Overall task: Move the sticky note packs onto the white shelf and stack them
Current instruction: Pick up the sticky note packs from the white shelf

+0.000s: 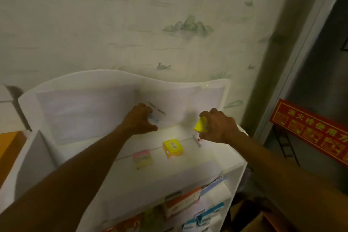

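Two sticky note packs lie on the top of the white shelf (pixel 197 165): a yellow pack (pixel 172 148) near the middle and a pink-and-yellow pack (pixel 142 158) to its left. My right hand (pixel 218 126) hovers above the shelf's right end and grips another yellow pack (pixel 200 124), tilted on edge. My left hand (pixel 140 118) is raised over the shelf's back part, its fingers curled around something pale with a blue tint; blur keeps me from telling what it is.
The shelf's curved white back panel (pixel 84 100) stands against a wallpapered wall. A small white object (pixel 196 138) lies at the shelf's right rear. Lower tiers hold several boxed goods (pixel 188 203). A red sign (pixel 310 130) hangs at right, an orange surface (pixel 9 145) at left.
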`<action>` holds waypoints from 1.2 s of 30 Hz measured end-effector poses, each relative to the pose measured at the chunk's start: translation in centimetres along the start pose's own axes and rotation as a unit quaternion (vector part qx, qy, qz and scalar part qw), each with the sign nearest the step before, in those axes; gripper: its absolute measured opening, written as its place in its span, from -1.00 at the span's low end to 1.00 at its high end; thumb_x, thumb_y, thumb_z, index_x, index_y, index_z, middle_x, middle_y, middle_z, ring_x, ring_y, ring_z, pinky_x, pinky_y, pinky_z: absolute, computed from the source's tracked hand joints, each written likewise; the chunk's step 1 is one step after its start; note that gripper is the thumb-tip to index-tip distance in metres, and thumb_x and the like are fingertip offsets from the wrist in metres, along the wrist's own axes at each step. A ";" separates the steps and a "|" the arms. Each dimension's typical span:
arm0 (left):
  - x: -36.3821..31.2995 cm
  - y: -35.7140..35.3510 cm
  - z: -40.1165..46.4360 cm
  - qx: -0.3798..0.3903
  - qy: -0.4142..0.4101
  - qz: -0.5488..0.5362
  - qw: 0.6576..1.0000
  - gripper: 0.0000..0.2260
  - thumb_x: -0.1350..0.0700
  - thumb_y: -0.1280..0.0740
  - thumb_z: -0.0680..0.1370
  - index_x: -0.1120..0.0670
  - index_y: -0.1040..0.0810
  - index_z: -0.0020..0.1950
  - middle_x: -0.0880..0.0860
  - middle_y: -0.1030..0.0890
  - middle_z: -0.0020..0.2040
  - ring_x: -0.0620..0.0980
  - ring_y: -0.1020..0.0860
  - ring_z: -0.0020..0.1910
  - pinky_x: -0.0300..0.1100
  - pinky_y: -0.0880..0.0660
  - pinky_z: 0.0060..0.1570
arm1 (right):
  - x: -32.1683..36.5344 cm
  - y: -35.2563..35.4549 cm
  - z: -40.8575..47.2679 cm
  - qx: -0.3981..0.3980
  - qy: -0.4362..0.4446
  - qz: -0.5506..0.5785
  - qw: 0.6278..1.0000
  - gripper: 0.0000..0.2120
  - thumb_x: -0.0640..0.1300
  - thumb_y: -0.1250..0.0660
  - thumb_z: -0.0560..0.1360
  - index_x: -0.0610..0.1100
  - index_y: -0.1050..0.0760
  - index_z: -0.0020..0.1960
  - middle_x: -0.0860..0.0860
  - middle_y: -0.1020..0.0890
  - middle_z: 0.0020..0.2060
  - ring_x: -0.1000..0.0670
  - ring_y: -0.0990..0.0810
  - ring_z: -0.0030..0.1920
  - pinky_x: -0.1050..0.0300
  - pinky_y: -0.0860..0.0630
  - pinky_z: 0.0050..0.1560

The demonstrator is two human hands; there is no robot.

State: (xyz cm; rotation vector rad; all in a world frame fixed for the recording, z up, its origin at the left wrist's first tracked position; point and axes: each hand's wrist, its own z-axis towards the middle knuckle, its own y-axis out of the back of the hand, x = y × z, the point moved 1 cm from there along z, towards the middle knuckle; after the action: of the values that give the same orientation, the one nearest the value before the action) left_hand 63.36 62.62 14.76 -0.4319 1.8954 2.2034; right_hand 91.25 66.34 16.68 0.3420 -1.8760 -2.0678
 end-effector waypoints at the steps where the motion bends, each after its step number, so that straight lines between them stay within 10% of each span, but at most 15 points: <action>1: 0.0 -0.3 0.1 0.004 0.006 -0.001 1.000 -0.26 -0.26 -0.36 0.17 0.08 -0.51 0.28 0.09 -0.44 0.27 0.10 -0.42 0.24 -0.03 -0.43 0.22 | -0.3 -0.6 0.7 0.004 0.004 0.004 1.000 -0.27 0.23 -0.45 0.29 0.10 -0.29 0.38 -0.03 -0.42 0.23 -0.11 -0.46 0.24 0.00 -0.43 0.08; 16: -2.2 -5.2 -0.3 -0.078 0.129 0.004 0.989 -0.35 -0.05 -0.53 0.30 0.11 -0.45 0.33 0.10 -0.39 0.38 0.09 -0.42 0.26 -0.11 -0.41 0.21 | -1.0 -9.1 11.9 0.046 0.126 0.060 0.989 -0.37 0.19 -0.39 0.37 -0.02 -0.33 0.34 -0.12 -0.43 0.19 -0.19 -0.47 0.20 0.00 -0.43 0.11; 36: 2.2 -11.7 -8.6 -0.069 0.277 0.002 0.958 -0.37 -0.05 -0.53 0.31 0.10 -0.44 0.32 0.04 -0.43 0.32 -0.03 -0.43 0.19 -0.33 -0.36 0.03 | 4.5 -21.7 13.5 0.078 0.062 0.107 0.989 -0.39 0.18 -0.37 0.43 -0.24 -0.39 0.27 -0.21 -0.48 0.22 -0.18 -0.51 0.19 0.07 -0.47 0.10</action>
State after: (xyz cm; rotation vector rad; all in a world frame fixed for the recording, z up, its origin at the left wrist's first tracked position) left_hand 66.05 55.88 2.02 -1.1775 1.9764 2.4010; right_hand 80.15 78.70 -3.23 0.2854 -1.9123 -1.7261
